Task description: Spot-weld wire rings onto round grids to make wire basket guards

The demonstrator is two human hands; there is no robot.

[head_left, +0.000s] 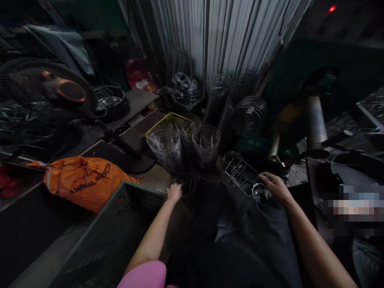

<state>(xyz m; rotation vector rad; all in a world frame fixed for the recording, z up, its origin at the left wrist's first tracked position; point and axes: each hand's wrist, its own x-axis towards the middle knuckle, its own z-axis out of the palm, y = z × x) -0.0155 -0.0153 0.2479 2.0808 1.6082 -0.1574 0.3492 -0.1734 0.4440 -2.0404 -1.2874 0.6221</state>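
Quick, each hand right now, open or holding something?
Left hand: at the round wire piece; grip can't be told.
Right hand: closed, apparently holding the wire rack.

- Left hand (174, 193), just beyond the green crate's (90, 236) far right corner: fingertips too dim to show their hold on the wire ring (195, 187).
- Right hand (274, 186): fingertips partly hidden at the wire rack (240, 176).
- Green crate: near end cut off by the bottom edge.
- Pink sleeve (145, 275): cut off there too.
- Yellow crate (159, 121): partly hidden behind stacked wire baskets (165, 146).
- Pedestal fan (71, 91): guard cut off at left.
- Pixelated patch (357, 207): hides what lies beneath.
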